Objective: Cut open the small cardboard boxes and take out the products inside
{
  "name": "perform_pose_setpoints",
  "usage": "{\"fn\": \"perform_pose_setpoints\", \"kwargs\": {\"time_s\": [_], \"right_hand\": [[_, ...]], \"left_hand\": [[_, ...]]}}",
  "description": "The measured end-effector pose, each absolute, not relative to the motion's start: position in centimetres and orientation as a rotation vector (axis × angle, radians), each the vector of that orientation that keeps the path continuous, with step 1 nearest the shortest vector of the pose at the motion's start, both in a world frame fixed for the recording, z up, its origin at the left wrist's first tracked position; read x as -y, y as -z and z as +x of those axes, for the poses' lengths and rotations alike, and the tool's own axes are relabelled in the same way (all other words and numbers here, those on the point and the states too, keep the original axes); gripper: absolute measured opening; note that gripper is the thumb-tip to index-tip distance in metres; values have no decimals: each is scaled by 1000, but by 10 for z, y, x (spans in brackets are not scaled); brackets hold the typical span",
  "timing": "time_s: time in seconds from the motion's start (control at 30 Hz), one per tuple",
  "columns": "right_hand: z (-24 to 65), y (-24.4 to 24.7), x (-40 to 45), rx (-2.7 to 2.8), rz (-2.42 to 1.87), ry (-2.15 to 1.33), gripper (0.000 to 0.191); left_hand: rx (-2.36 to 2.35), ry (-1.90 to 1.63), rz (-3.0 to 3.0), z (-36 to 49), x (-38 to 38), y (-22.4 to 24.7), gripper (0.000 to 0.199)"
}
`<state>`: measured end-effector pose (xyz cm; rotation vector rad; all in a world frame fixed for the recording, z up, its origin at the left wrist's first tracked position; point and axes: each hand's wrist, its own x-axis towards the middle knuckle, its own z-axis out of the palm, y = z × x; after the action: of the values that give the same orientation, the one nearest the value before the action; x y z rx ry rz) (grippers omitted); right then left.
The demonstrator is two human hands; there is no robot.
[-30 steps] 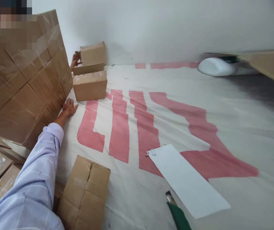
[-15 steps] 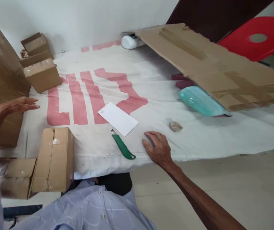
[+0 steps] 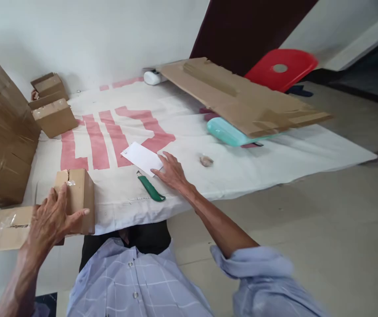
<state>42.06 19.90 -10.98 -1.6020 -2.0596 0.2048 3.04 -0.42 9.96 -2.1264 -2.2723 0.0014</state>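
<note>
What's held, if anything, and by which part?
Left hand lies over the top of the box; right hand touches the right end of the paper. Whether either grips cannot be told.

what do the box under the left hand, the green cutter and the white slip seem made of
Box: matt brown cardboard, judging by its flat panels and glossy clear tape on top.
Green cutter: probably plastic, from its smooth, even colour; the grey tip looks like metal.
White slip: flat and matt, so paper or thin card; I can't tell which.
</note>
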Motion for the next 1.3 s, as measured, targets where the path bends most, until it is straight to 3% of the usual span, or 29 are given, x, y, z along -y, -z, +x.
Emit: {"fn": "perform_pose_setpoints", "kwargs": {"time_s": [0.07,0.17,0.47,0.73,1.1,1.3], "right_hand": [[415,110,-209,2108,-1612,-255,62],[414,113,-214,2133,-1648,-312,56],[410,112,-226,1902,-1791,-430,57],[437,116,-215,1634,-1873,-509,45],[501,120,-118,1449,-2080,-471,38],[495,104,-127,1728,-1873,-138,30]], "left_hand": [[2273,-151,-2058,43,-3,-99,94],[2231,-271,-2022,50,-10,-100,92],[1893,123,-2555,23,-28,-76,96],[1829,174,-2684,10,-24,-73,103],[1715,376,-2552,-12,0,-50,102],[1705,368,-2556,-11,-2,-54,97]]}}
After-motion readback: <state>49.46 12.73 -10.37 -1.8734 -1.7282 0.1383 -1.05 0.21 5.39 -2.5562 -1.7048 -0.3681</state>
